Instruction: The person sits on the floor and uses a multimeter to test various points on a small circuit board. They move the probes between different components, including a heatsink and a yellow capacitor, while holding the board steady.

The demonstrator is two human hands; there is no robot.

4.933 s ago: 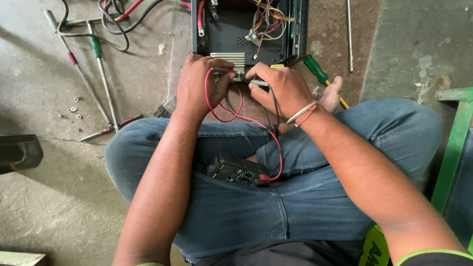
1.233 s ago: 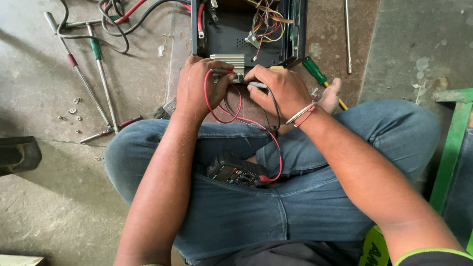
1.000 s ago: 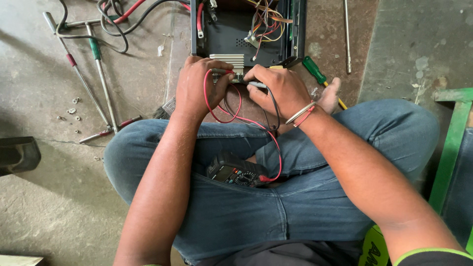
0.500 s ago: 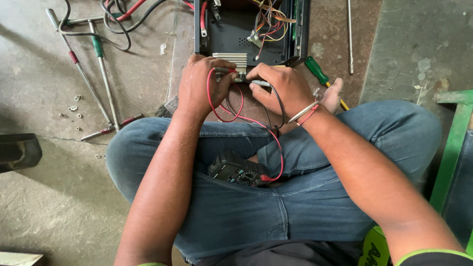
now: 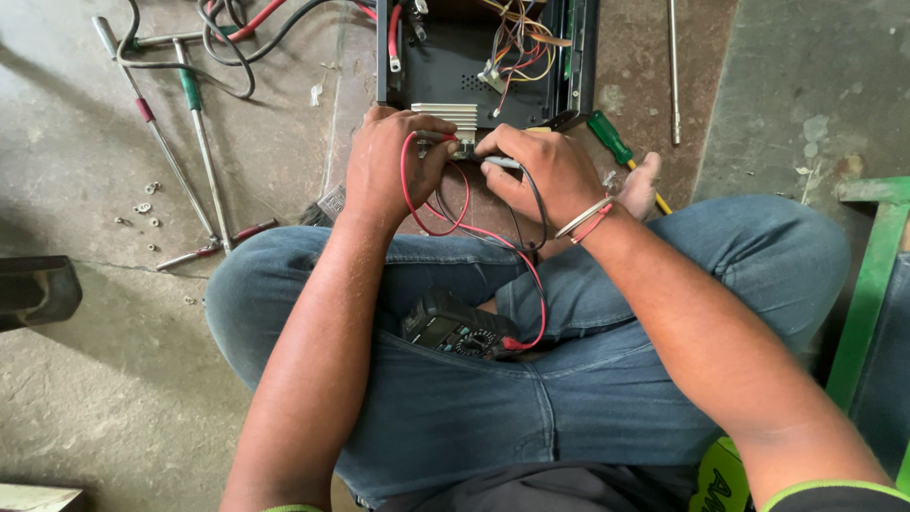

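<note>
2 closed hands: left hand (image 5: 391,169) and right hand (image 5: 540,171) pinch probes on heatsink (image 5: 445,116).

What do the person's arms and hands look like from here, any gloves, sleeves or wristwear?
Both hands are bare, no gloves. The left hand has nothing on its wrist. The right hand has thin bangles at the wrist, one silvery and one red. Both forearms are uncovered; dark short sleeves with bright green trim show only at the bottom edge.
</note>
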